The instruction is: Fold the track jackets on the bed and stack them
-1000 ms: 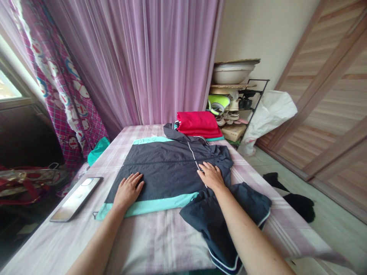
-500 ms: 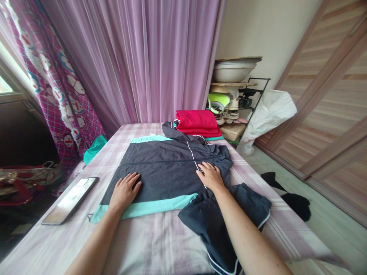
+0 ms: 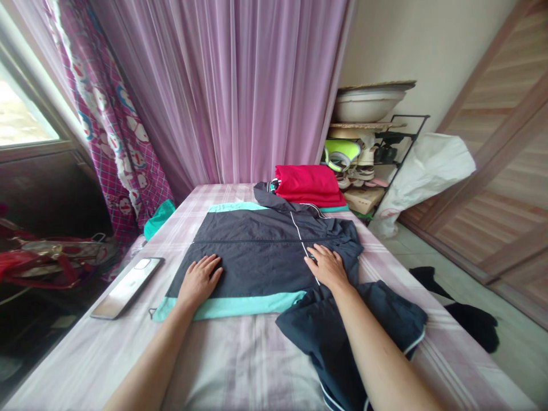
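A dark zip-up jacket [image 3: 252, 268] with mint-green side panels and white piping lies spread out, its hem toward the left. My left hand [image 3: 200, 281] rests flat on it near the hem, fingers extended, just above the near green panel. Over by the white piping, my right hand [image 3: 327, 266] lies flat on the jacket's upper part with its fingers spread. The near sleeve [image 3: 394, 308] is crumpled toward me, partly under my right forearm. The far sleeve runs up beside a folded red garment [image 3: 310, 185].
The jacket is on a plaid-covered table [image 3: 240, 359]. A phone [image 3: 128, 288] lies at the left edge. Behind stand purple curtains [image 3: 240, 91]. To the right are a shoe rack [image 3: 406, 148] with a basin [image 3: 370, 104], a white bag [image 3: 428, 177] and dark cloth [image 3: 471, 325] on the floor.
The view has swung slightly left, so everything appears shifted right. Both hands stay flat at about the same spots on the jacket.
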